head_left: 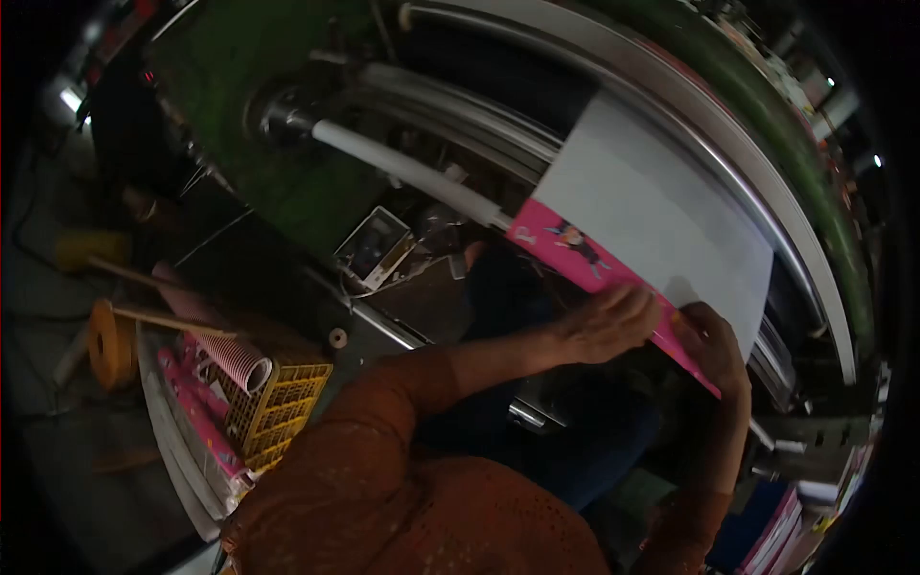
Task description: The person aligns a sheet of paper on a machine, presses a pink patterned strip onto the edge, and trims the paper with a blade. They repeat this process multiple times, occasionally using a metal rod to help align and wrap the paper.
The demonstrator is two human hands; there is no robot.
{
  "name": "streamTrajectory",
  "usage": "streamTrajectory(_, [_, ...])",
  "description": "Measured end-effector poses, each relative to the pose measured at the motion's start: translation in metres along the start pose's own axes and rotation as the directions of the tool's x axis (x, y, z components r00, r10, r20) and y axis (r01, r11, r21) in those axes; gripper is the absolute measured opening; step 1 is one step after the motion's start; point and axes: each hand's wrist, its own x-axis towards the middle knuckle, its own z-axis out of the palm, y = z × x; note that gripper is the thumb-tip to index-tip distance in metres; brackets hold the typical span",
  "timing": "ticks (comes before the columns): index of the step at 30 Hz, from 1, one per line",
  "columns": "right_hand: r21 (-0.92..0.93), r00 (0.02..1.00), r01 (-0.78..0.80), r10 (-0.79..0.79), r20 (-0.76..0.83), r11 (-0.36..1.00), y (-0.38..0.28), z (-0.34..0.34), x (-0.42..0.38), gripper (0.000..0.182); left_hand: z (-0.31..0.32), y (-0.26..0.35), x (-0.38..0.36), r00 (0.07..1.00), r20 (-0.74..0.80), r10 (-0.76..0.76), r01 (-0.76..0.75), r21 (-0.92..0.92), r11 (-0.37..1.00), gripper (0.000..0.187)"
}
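A white sheet (661, 192) comes down off the machine's rollers, its lower edge a bright pink band (580, 257) printed with a small cartoon figure. My left hand (618, 321) is closed, its fingers curled at the middle of the pink band. Farther along, my right hand (709, 345) grips the band near the sheet's right end, thumb and fingers bent around the edge. Both hands partly cover the print. What lies beneath the fingertips is hidden.
Long metal rollers (733, 177) arch above the sheet, and a pale bar (393, 165) juts from the green machine side (287, 182). At left, a yellow crate (287, 407) stands beside a striped roll (225, 350) and pink rolls (201, 412). A small white-framed device (376, 247) sits below the bar.
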Motion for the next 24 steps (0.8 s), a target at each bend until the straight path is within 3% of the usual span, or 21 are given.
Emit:
streamTrajectory(1, [0.13, 0.997, -0.021, 0.011, 0.076, 0.991, 0.007, 0.001, 0.004, 0.025, 0.002, 0.001, -0.001, 1.0, 0.005, -0.005, 0.005, -0.005, 1.0, 0.046])
streamTrajectory(3, [0.066, 0.978, -0.078, 0.064, 0.2, 0.995, -0.01, -0.008, 0.006, 0.017, -0.005, -0.008, 0.0, 0.991, -0.136, 0.005, -0.008, -0.023, 1.0, 0.039])
streamTrajectory(4, [0.064, 0.973, -0.071, 0.055, 0.222, 0.995, -0.016, -0.01, 0.007, 0.017, -0.008, -0.012, 0.002, 0.992, -0.122, -0.013, 0.011, -0.016, 1.0, 0.039])
streamTrajectory(6, [0.207, 0.962, -0.154, 0.1, 0.253, 0.966, -0.027, -0.011, 0.01, 0.015, -0.014, -0.021, 0.003, 0.956, -0.294, -0.021, -0.035, -0.186, 0.982, 0.035])
streamTrajectory(7, [0.204, 0.958, -0.153, 0.095, 0.269, 0.967, -0.028, -0.012, 0.009, 0.015, -0.017, -0.025, -0.006, 0.958, -0.284, -0.033, -0.02, -0.183, 0.983, 0.035])
streamTrajectory(9, [0.157, 0.967, -0.197, 0.165, 0.193, 0.968, -0.028, -0.013, 0.006, 0.016, -0.025, -0.033, -0.024, 0.918, -0.351, -0.184, -0.073, -0.605, 0.793, 0.039])
streamTrajectory(10, [0.153, 0.965, -0.194, 0.16, 0.207, 0.969, -0.033, -0.012, 0.006, 0.016, -0.024, -0.038, -0.039, 0.854, -0.466, -0.231, -0.096, -0.578, 0.811, 0.026])
streamTrajectory(12, [-0.081, 0.972, -0.209, 0.216, 0.097, 0.975, -0.042, -0.007, 0.003, 0.013, -0.019, -0.048, -0.107, 0.963, -0.183, -0.196, 0.036, -0.636, 0.771, 0.025])
streamTrajectory(14, [-0.149, 0.973, -0.216, 0.226, 0.053, 0.965, -0.04, -0.004, -0.005, 0.012, -0.002, -0.068, -0.176, 0.888, 0.205, -0.413, 0.444, -0.622, 0.646, 0.019])
streamTrajectory(15, [-0.211, 0.972, -0.231, 0.235, -0.006, 0.95, -0.039, -0.003, -0.006, 0.01, 0.004, -0.082, -0.206, 0.713, 0.302, -0.633, 0.669, -0.563, 0.486, 0.016])
streamTrajectory(16, [-0.24, 0.973, -0.229, 0.225, -0.043, 0.943, -0.04, 0.001, -0.006, 0.01, 0.004, -0.1, -0.232, 0.479, 0.373, -0.795, 0.833, -0.48, 0.276, 0.013])
streamTrajectory(17, [-0.254, 0.976, -0.219, 0.211, -0.058, 0.942, -0.043, 0.003, -0.005, 0.01, -0.003, -0.125, -0.254, 0.313, 0.277, -0.908, 0.908, -0.369, 0.2, 0.012])
streamTrajectory(19, [-0.28, 0.981, -0.189, 0.17, -0.09, 0.941, -0.054, 0.009, 0.002, 0.011, -0.046, -0.199, -0.273, 0.284, -0.172, -0.943, 0.905, -0.276, 0.323, 0.011])
streamTrajectory(21, [-0.303, 0.987, -0.15, 0.123, -0.106, 0.941, -0.069, 0.018, 0.014, 0.011, -0.106, -0.267, -0.294, 0.237, -0.409, -0.881, 0.933, -0.158, 0.324, 0.012])
streamTrajectory(23, [-0.308, 0.987, -0.13, 0.094, -0.13, 0.942, -0.083, 0.028, 0.02, 0.011, -0.171, -0.322, -0.29, 0.118, -0.594, -0.796, 0.954, -0.153, 0.256, 0.014])
streamTrajectory(24, [-0.315, 0.987, -0.126, 0.087, -0.135, 0.941, -0.087, 0.031, 0.02, 0.011, -0.197, -0.345, -0.29, 0.115, -0.644, -0.756, 0.951, -0.148, 0.27, 0.015])
